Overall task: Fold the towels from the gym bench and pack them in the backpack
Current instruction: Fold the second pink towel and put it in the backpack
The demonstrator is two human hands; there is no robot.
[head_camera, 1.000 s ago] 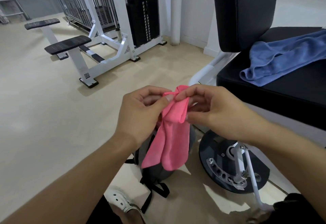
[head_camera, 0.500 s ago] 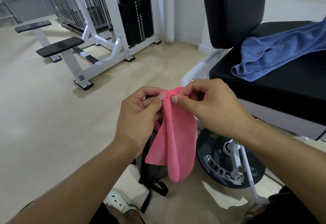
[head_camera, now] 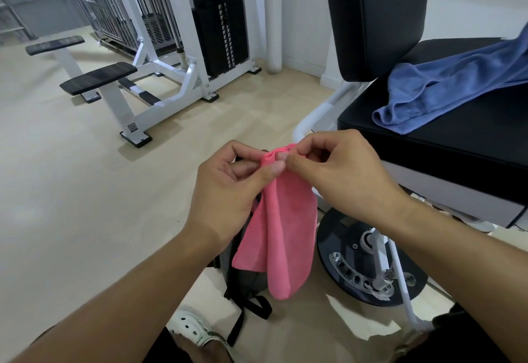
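Observation:
A pink towel (head_camera: 281, 228) hangs folded lengthwise in front of me, pinched at its top edge by both hands. My left hand (head_camera: 228, 194) grips the top left corner and my right hand (head_camera: 340, 174) pinches the top right, fingertips almost touching. Behind and under the towel a dark grey backpack (head_camera: 245, 279) with black straps stands on the floor, mostly hidden. A blue towel (head_camera: 445, 88) lies crumpled on the black seat of the gym bench (head_camera: 445, 148) at the right.
The bench's upright black back pad (head_camera: 374, 16) rises at the top right, and its round black base plate (head_camera: 368, 259) sits by the backpack. A white weight machine (head_camera: 177, 56) with black pads stands at the back left. My white shoe (head_camera: 197, 331) is below.
My hands have bunched the pink towel's top edge closer together, and the towel hangs a little straighter and longer. The blue towel has not moved.

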